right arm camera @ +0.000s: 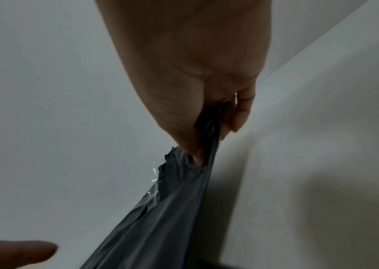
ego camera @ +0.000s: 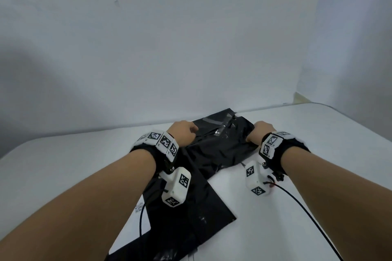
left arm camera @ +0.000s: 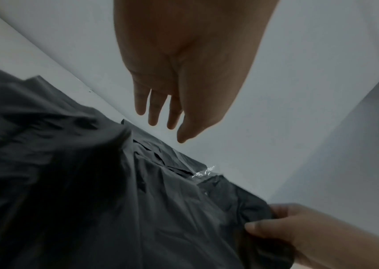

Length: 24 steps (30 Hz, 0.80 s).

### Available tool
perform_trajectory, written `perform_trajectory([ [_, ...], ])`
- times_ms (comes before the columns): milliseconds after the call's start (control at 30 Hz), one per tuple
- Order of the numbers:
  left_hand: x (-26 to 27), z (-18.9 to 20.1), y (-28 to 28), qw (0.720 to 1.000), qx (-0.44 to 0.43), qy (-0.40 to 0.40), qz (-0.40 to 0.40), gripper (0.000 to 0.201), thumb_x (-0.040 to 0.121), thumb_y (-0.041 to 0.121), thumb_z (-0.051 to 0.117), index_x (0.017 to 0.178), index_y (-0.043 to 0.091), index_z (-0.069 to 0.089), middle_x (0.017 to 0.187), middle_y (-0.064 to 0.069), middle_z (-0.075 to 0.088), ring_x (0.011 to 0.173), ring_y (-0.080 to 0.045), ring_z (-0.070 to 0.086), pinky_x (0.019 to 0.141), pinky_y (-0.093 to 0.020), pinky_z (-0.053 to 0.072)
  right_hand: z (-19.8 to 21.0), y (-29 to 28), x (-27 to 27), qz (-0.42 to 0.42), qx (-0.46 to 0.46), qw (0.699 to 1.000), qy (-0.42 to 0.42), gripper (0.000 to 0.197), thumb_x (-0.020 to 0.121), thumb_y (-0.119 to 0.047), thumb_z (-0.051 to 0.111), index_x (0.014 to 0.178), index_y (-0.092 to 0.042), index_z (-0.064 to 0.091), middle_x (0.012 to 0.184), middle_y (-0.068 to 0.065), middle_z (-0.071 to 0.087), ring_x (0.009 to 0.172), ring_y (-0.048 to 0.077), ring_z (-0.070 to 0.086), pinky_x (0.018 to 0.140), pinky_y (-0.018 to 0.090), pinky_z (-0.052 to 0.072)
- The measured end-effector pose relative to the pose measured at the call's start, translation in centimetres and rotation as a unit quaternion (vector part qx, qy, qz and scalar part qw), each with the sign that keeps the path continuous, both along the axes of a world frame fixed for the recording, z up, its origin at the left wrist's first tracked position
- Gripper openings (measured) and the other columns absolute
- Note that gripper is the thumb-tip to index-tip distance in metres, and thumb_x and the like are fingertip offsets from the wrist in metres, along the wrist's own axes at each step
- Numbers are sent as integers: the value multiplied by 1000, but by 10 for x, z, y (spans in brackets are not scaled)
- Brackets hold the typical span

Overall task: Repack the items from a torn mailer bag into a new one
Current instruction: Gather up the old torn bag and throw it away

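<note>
Here the crumpled black torn mailer bag (ego camera: pixel 220 142) lies near the far edge of the white surface (ego camera: pixel 318 154), about midway along it, with strips of clear tape (ego camera: pixel 214 122) shining on its far end. The right hand (ego camera: pixel 262 131) holds the bag's right side: in the right wrist view its grip is closed tight, thumb and fingers (right arm camera: pixel 241 112) pinching a bunched fold of black plastic. The left hand (ego camera: pixel 184 131) hovers over the bag's left side; the left wrist view shows its grip wide, fingers (left arm camera: pixel 153 107) straight and apart from the plastic. A flat black new mailer bag (ego camera: pixel 191 214) lies nearer the front edge, partly tucked under the torn one.
</note>
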<state>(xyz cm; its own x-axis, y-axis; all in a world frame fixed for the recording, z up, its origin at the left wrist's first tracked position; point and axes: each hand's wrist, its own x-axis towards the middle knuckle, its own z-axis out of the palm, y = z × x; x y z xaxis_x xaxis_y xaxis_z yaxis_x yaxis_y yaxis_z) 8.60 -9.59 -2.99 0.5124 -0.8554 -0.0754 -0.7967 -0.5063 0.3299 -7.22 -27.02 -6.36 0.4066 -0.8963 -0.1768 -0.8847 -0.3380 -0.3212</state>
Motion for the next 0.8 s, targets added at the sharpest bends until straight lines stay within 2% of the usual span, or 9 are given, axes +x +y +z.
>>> perform_trajectory([
  [167,-7,-16,-20,998,57,5,-34,42,93,18,51,135,22,54,142,0,52,131,-19,47,108,-24,33,9,3,1,98,-83,987,-94,25,86,-17,53,108,-7,56,116,16,54,103,34,58,73,29,39],
  [300,-16,-28,-27,993,93,8,-67,41,94,19,50,135,21,55,143,-3,51,132,-22,46,111,-27,34,15,24,19,213,-91,960,-160,16,83,-20,60,94,-10,66,107,14,55,101,32,58,79,29,44],
  [333,-17,-29,-27,993,97,6,-73,41,94,19,49,134,20,55,143,-5,51,132,-23,46,111,-28,34,14,27,24,240,-89,954,-159,19,83,-22,62,94,-9,70,113,12,59,107,31,58,86,31,46],
  [400,-17,-28,-26,991,102,2,-82,37,95,18,47,130,14,57,137,-9,55,127,-25,49,105,-27,37,11,35,33,274,-67,950,-133,27,87,-28,60,101,-10,75,136,7,55,126,24,51,105,31,38],
  [500,-12,-28,-22,992,95,22,-74,32,95,17,46,123,10,60,131,-9,58,122,-24,53,99,-25,38,2,41,44,298,-19,949,-98,28,93,-24,55,106,-7,72,147,8,45,134,22,44,107,25,33],
  [567,-6,-26,-19,996,61,27,-64,33,95,15,47,122,11,65,131,-6,60,122,-22,53,101,-24,38,-2,44,49,295,-16,948,-114,31,85,-12,62,116,-6,62,139,9,45,126,26,49,102,28,39],
  [633,2,-23,-15,999,8,31,-18,32,92,11,48,113,14,71,125,-2,66,116,-21,58,99,-24,41,-3,48,52,299,-3,947,-117,60,78,-6,67,134,-10,44,143,8,37,126,28,48,102,30,40],
  [733,12,-18,-10,996,-52,61,48,33,86,6,48,101,14,76,111,-5,72,104,-25,66,94,-27,50,-2,54,58,304,3,953,-23,88,82,-4,63,153,-18,11,150,10,38,129,30,48,106,36,41],
  [800,17,-18,-7,990,-77,92,67,33,83,3,47,96,12,76,103,-10,74,101,-29,67,93,-33,53,-3,55,62,304,5,952,15,93,84,-3,60,153,-25,1,143,11,47,124,31,53,102,39,45],
])
